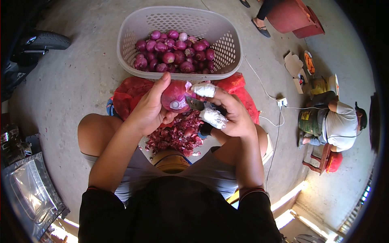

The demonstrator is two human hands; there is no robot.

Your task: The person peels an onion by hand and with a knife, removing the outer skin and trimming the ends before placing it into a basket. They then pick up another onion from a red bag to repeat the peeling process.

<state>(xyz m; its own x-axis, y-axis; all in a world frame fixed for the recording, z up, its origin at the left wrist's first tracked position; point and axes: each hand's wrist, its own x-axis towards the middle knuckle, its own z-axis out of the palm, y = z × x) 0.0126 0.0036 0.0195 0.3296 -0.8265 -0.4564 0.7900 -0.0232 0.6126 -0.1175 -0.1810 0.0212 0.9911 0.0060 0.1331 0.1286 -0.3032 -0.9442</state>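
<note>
My left hand [152, 106] is wrapped round a large purple-red onion [174, 97], thumb on top. In my right hand [231, 111] is a small knife [195, 103], its dark blade touching the onion's right side. Silvery wrapping covers the thumb and a finger of that hand. Just beyond my hands stands a grey perforated basket [180, 75] with many purple onions [168, 57] inside. Below the onion, between my legs, lies a heap of red onion skins [174, 135]. The knife's handle is mostly hidden by my fingers.
Red mesh sacks [129, 95] lie under the basket's near edge. At the right a person [342, 125] sits near a green container; another person's leg shows at the top beside red tubs [287, 17]. A power strip [282, 102] with cables crosses the floor. A tyre [50, 40] is at the left.
</note>
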